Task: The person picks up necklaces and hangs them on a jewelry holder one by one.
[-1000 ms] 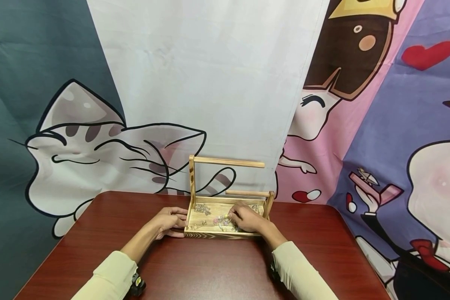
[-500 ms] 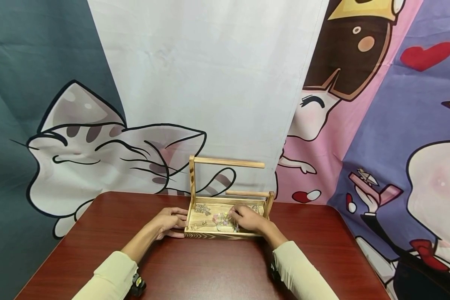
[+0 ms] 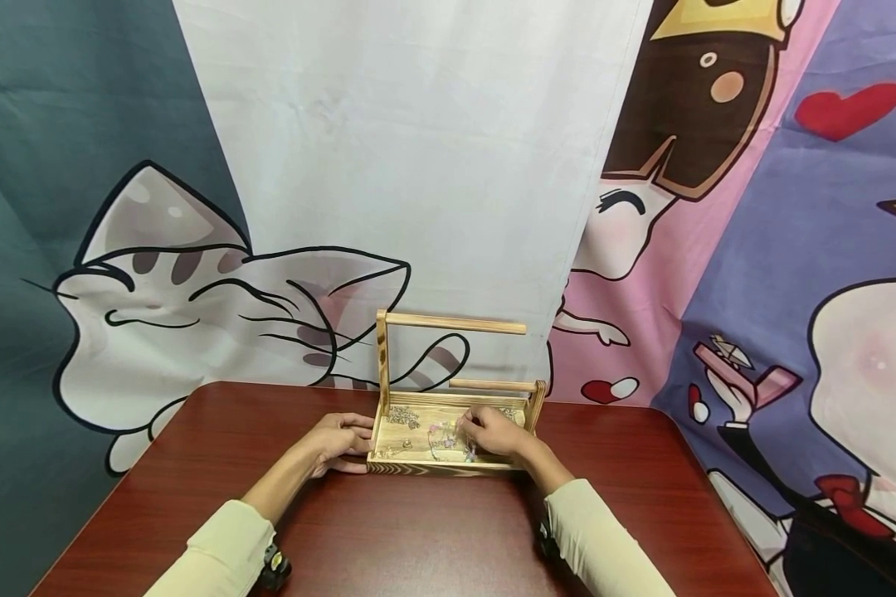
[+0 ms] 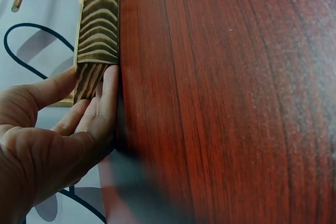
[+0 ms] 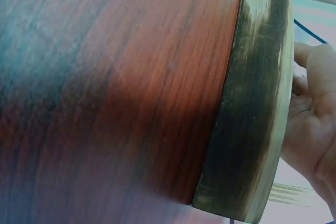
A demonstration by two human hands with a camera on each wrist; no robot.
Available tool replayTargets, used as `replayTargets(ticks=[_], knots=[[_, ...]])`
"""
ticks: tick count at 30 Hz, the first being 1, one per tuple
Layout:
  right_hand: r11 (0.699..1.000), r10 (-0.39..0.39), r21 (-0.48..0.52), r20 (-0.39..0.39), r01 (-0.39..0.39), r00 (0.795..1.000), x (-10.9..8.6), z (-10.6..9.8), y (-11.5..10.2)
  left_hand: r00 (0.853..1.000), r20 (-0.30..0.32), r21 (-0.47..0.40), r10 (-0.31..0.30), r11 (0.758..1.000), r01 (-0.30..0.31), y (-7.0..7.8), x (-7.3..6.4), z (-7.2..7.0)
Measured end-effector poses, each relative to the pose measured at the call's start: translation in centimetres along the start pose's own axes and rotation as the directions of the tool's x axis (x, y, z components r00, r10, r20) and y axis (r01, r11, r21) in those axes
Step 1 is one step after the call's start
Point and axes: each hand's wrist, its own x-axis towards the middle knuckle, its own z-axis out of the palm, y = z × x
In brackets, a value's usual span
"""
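Observation:
A small wooden jewelry stand with a shallow tray base sits at the table's far edge. My left hand holds its left end; in the left wrist view the thumb is at the rim and the fingers lie along the striped end wall. Inside the tray, my right hand pinches part of a beaded bracelet with pastel beads, which trails across the tray floor. In the right wrist view the tray's front wall hides part of the right hand, and its fingertips are out of sight.
A pile of chains lies at the tray's back left, and thin gold-coloured jewelry near its front left. An upper bar and a lower bar rise above the tray. Behind the table hangs a printed cloth.
The right hand has shifted very slightly right, and the beaded bracelet has spread into a looser loop on the tray floor. The left hand stays at the tray's end.

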Motion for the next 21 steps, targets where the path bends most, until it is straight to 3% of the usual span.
replayTargets(ticks=[4, 9, 12, 14, 17, 21], knots=[[1.000, -0.023, -0.016, -0.009, 0.023, 1.000, 0.0, -0.3, 0.2, 1.000, 0.000, -0.003, 0.002, 1.000, -0.002, -0.1, 0.1, 0.0], [0.990, -0.123, -0.072, -0.041, 0.120, 0.992, 0.4, -0.4, 1.9, 1.000, -0.003, -0.002, 0.001, 1.000, -0.001, -0.1, 0.0, 0.0], [0.995, -0.092, -0.042, -0.040, 0.090, 0.995, 0.4, -0.3, 1.8, 1.000, -0.003, -0.001, -0.001, 1.000, 0.001, -0.1, 0.1, 0.0], [0.999, -0.014, 0.031, -0.029, 0.014, 0.999, 0.1, -0.5, 0.2, 1.000, -0.002, 0.000, 0.000, 1.000, 0.000, -0.1, 0.0, 0.0], [0.995, 0.040, 0.089, -0.017, -0.038, 0.999, 0.1, -0.4, -0.1, 1.000, -0.002, 0.001, 0.001, 1.000, -0.001, -0.1, 0.0, 0.0], [0.992, 0.062, 0.111, -0.008, -0.060, 0.998, 0.1, -0.4, -0.4, 1.000, -0.001, 0.003, -0.001, 1.000, 0.001, 0.0, 0.0, 0.0]])
